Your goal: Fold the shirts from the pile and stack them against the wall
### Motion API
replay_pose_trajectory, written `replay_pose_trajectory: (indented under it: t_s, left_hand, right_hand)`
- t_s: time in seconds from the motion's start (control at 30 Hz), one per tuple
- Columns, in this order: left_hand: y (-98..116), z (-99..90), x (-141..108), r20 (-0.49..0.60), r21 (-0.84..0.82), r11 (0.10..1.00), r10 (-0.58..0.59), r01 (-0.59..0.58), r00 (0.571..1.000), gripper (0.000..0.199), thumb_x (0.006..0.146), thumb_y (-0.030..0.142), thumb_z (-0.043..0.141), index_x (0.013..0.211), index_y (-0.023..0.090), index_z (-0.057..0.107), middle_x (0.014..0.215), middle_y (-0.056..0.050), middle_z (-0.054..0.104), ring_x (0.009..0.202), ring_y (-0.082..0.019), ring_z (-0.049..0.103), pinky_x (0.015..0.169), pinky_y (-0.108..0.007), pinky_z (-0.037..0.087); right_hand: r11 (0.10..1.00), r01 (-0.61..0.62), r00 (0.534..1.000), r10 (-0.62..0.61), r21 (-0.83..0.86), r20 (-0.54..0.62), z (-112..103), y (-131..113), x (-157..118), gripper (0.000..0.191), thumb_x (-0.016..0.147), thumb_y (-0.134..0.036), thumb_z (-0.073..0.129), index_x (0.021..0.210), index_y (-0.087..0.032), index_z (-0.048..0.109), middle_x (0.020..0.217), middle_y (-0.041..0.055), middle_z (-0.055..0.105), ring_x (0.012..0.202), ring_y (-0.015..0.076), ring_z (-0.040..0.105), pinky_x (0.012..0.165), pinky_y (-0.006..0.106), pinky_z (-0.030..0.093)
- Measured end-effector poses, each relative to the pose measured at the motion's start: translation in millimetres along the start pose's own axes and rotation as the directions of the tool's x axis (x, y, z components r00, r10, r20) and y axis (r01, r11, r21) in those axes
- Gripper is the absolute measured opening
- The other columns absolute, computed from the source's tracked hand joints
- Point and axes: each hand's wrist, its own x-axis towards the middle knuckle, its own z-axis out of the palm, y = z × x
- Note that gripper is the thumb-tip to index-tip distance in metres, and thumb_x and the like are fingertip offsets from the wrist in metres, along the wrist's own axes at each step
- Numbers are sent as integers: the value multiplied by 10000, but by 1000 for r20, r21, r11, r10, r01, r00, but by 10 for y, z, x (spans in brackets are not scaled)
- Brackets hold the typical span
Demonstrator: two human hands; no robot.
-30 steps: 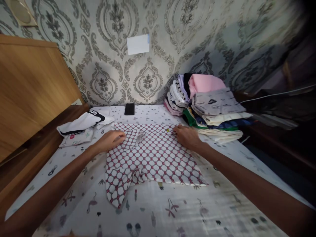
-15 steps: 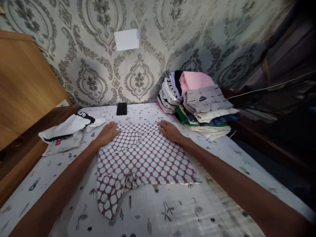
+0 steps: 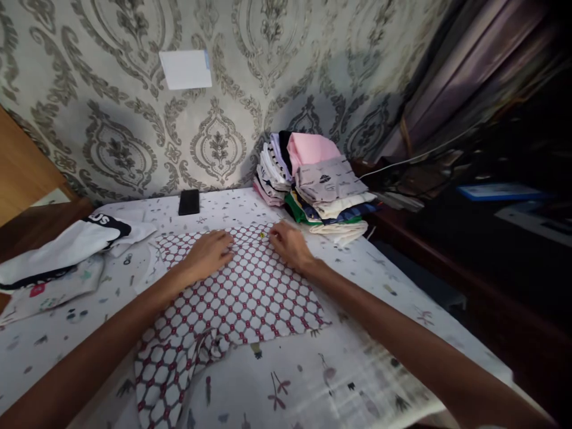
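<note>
hands: apart; left hand [image 3: 208, 256] palm-down on lattice-print cloth [image 3: 250, 295], right hand [image 3: 288, 243] fingers bent at its far edge, pinch can't tell | cloth: under and between hands on printed sheet [image 3: 232, 387], presumably pressed to lie smooth | folded-clothes stack [image 3: 330, 179]: beyond right hand, likely set aside | black slab, maybe phone [image 3: 189, 202]: beyond left hand

Left fingers [image 3: 223, 241] and right fingers [image 3: 276, 236] on lattice-patterned cloth [image 3: 250, 292]
</note>
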Motion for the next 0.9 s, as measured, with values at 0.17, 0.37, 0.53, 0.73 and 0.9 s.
replay_pose_trajectory:
  t_s: [0.17,0.37,0.53,0.73,0.9]
  left_hand:
    - [340,128,507,55,200,979,25,-36,998,276,957,170,448,1164,161,630,1155,-141,670,1090,-299,616,835,-398,505]
    - [354,122,761,7,193,981,-29,27,1000,245,989,228,434,1078,212,662,1049,-88,708,960,-259,666,745,-343,486]
    - [346,133,712,-69,174,984,-38,50,997,274,1025,294,405,1090,230,663,1049,-72,708,974,-242,663,730,-316,479]
    - [318,255,696,-53,118,993,6,0,999,248,1021,262,416,1032,226,660,1034,-61,686,1030,-227,632,787,-318,502]
    - [307,345,710,-86,70,997,24,-18,996,228,997,241,447,1145,218,618,1135,-76,656,1096,-238,591,856,-346,522]
  right_hand:
    - [921,387,910,-389,41,143,129,-427,-313,194,984,-191,482,997,-156,672,996,114,674,974,237,591,919,395,496]
    - [923,385,892,-375,11,254,173,-357,-203,295,1000,-246,495,1219,-99,627,1246,185,646,1178,281,573,1053,454,451]
    - [980,171,930,-125,-106,345,145,-91,117,365,1048,-324,411,1259,-96,604,1283,182,658,1194,275,604,1048,434,445]
    - [968,179,932,-110,-175,345,53,254,267,325,1049,-297,406,1211,-113,620,1259,175,670,1225,264,581,1096,433,378]
    - [970,168,937,-101,-178,334,36,313,235,330,1046,-297,405,1195,-96,620,1221,188,670,1209,275,577,1103,444,366]
